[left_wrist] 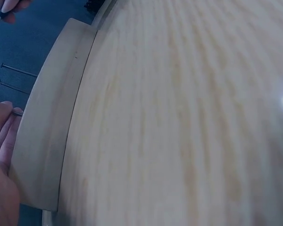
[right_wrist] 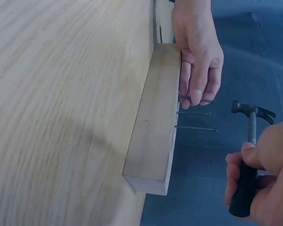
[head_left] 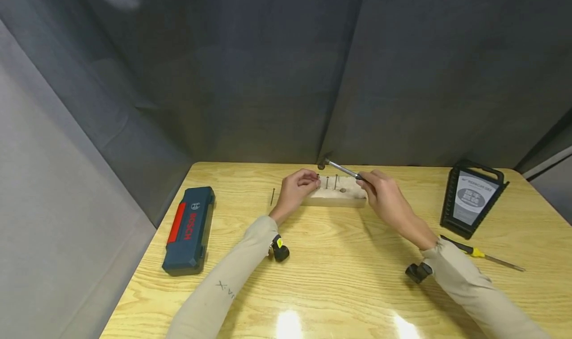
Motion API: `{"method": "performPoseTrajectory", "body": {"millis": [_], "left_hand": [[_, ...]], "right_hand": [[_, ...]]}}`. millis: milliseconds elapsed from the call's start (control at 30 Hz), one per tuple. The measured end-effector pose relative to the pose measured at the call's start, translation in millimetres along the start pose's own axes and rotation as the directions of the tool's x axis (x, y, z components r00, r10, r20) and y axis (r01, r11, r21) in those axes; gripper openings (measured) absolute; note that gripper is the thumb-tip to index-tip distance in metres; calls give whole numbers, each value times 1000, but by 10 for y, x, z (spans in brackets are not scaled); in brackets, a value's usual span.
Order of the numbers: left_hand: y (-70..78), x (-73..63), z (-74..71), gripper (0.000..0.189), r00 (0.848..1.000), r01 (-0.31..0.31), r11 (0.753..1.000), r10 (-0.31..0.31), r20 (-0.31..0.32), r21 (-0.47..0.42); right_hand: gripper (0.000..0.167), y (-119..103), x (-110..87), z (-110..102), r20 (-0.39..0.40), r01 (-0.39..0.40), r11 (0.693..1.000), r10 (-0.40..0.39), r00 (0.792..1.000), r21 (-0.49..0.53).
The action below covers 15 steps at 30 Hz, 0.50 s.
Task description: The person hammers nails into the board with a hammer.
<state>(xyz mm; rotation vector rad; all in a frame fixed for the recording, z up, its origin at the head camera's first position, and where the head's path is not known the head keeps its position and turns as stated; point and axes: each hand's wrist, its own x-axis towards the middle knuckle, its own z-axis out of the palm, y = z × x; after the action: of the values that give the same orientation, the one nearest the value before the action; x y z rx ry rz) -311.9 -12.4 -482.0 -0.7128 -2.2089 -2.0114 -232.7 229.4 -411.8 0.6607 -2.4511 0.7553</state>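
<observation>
In the head view a pale wooden block (head_left: 335, 201) lies near the far edge of the table. Two nails (right_wrist: 195, 128) stand upright in its top. My left hand (head_left: 297, 186) is at the block's left part, thumb and fingers pinching a third nail (right_wrist: 207, 100) whose head end sticks out past the fingertips. My right hand (head_left: 385, 196) grips a claw hammer (right_wrist: 253, 128) by its black handle. The hammer's head hangs apart from the held nail, its striking face towards the nails.
Left of the block lies a loose nail (head_left: 272, 197). Further left is a dark blue Bosch case (head_left: 185, 232). On the right are a black tool holder (head_left: 471, 200) with a grey label and a yellow-and-black screwdriver (head_left: 478, 252). A dark curtain (head_left: 268, 81) hangs behind the table.
</observation>
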Motion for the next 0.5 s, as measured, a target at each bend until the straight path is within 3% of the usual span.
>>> {"method": "performPoseTrajectory", "body": {"millis": [333, 400, 500], "left_hand": [[-21, -12, 0, 21, 1000, 7, 1000, -7, -5, -26], [-28, -16, -4, 21, 1000, 9, 1000, -9, -6, -24], [-39, -24, -10, 20, 1000, 19, 1000, -19, -6, -21]], "right_hand": [[18, 2, 7, -46, 109, -40, 999, 40, 993, -6], [17, -22, 49, -84, 74, -27, 1000, 27, 997, 2], [13, -53, 110, -115, -55, 14, 999, -12, 998, 32]]}}
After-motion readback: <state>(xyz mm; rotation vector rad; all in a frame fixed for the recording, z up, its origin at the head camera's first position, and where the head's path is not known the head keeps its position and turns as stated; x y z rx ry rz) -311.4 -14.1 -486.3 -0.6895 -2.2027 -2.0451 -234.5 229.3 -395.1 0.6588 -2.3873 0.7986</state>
